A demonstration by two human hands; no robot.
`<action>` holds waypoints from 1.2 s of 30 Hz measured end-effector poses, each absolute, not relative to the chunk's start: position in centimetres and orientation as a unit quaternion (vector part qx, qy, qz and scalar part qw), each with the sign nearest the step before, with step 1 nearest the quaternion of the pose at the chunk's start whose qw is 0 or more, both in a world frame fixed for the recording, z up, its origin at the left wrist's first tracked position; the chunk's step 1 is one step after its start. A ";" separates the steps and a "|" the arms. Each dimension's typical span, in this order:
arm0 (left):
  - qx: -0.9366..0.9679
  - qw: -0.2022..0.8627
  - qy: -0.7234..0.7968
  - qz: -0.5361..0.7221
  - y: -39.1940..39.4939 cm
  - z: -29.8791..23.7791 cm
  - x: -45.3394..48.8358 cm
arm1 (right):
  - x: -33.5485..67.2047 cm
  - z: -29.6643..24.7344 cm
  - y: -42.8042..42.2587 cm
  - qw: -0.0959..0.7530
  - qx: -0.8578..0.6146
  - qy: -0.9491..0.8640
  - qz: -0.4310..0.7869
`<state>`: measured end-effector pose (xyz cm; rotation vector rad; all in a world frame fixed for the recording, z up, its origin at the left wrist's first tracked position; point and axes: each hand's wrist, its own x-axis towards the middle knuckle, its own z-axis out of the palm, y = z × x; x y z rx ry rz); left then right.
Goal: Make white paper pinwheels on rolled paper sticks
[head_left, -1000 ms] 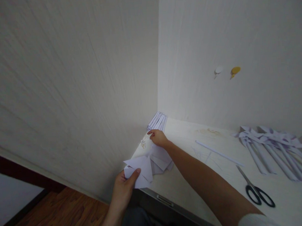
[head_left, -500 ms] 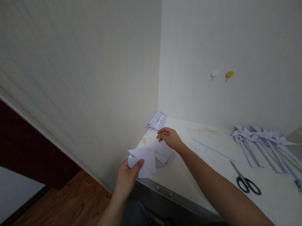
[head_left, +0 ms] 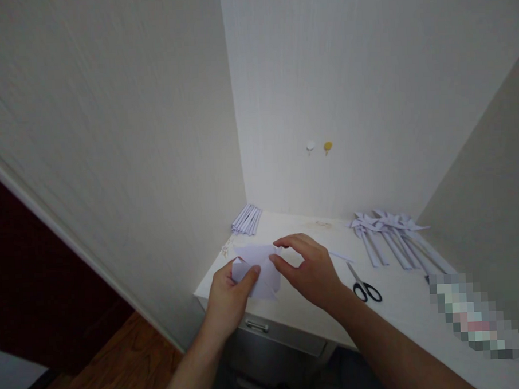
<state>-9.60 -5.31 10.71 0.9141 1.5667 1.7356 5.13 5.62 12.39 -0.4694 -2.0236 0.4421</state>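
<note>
A white paper square (head_left: pixel 263 280) with slits cut in from its corners is held above the front edge of the table. My left hand (head_left: pixel 229 293) grips its left side, with the thumb lying flat on top. At the upper right corner, the thumb and forefinger of my right hand (head_left: pixel 312 269) pinch the paper. The stack of paper below is hidden by the sheet and my hands. Scissors with black handles (head_left: pixel 364 288) lie to the right of my right hand, beside a thin paper stick (head_left: pixel 342 256) partly covered by that hand.
A bundle of rolled paper sticks (head_left: pixel 246 220) lies in the back left corner of the white table (head_left: pixel 308 315). Several paper pinwheels on sticks (head_left: pixel 390 234) lie at the right. Two hooks, one white (head_left: pixel 310 146) and one yellow (head_left: pixel 328 147), are on the wall. A drawer handle (head_left: pixel 257 325) faces me.
My right hand has come from the paper stack to the held sheet and taken its corner. My left hand keeps its grip. The view has turned to the right.
</note>
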 end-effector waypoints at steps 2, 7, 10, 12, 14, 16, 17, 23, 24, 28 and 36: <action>0.346 0.303 0.599 0.655 -5.3 11.4 -8.8 | 5.5 12.5 5.8 0.497 -0.183 -0.829 0.181; 0.345 0.310 0.605 0.648 -5.1 11.7 -8.2 | 6.0 13.0 6.6 0.493 -0.192 -0.807 0.261; 0.360 0.292 0.617 0.636 -4.9 11.7 -8.3 | 6.1 13.3 7.3 0.460 -0.220 -0.784 0.355; 0.390 0.215 0.636 0.630 -4.7 12.2 -8.5 | 6.1 13.5 7.9 0.427 -0.231 -0.778 0.400; 0.435 0.090 0.655 0.611 -4.6 13.1 -8.4 | 6.2 13.7 8.3 0.400 -0.226 -0.786 0.413; 0.503 -0.001 0.663 0.555 -4.5 14.2 -8.2 | 6.4 13.8 8.5 0.387 -0.208 -0.801 0.408; 0.540 -0.022 0.664 0.516 -4.4 14.7 -8.0 | 6.4 13.8 8.6 0.384 -0.196 -0.806 0.406; 0.604 -0.005 0.693 0.393 -3.1 16.1 -6.8 | 6.8 13.0 9.2 0.375 -0.146 -0.794 0.455; 0.593 0.008 0.699 0.399 -2.7 16.0 -6.6 | 6.9 13.0 9.6 0.372 -0.143 -0.794 0.459; 0.532 0.086 0.712 0.449 -1.3 15.8 -6.0 | 8.4 13.6 11.3 0.414 -0.154 -0.801 0.404; 0.488 0.189 0.677 0.518 0.8 16.8 -4.6 | 12.9 15.7 8.7 0.511 -0.106 -0.771 0.364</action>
